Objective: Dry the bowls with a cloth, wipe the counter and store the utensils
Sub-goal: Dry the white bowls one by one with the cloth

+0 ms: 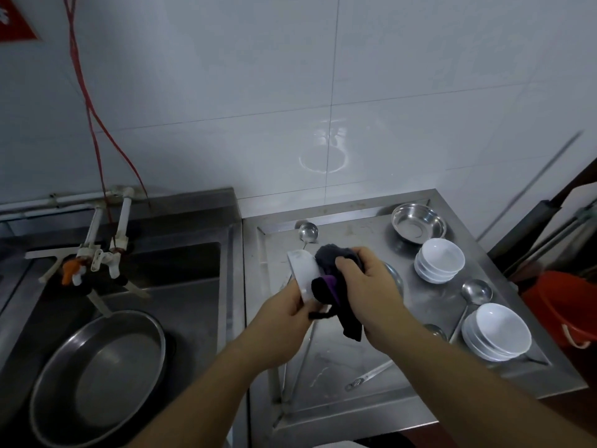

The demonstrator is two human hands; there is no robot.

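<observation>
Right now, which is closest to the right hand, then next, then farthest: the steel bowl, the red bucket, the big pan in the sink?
From the right hand:
1. Steel bowl, back of counter.
2. Red bucket, far right.
3. Big pan, left, in sink.

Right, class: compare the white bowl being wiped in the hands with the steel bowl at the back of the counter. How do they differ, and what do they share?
1. The white bowl looks like matte ceramic; the steel bowl is shiny metal.
2. The white bowl is tipped on edge; the steel bowl sits upright.
3. The white bowl is gripped by the left hand while the right hand presses a dark cloth into it; the steel bowl is untouched.

Both are round and empty.
</observation>
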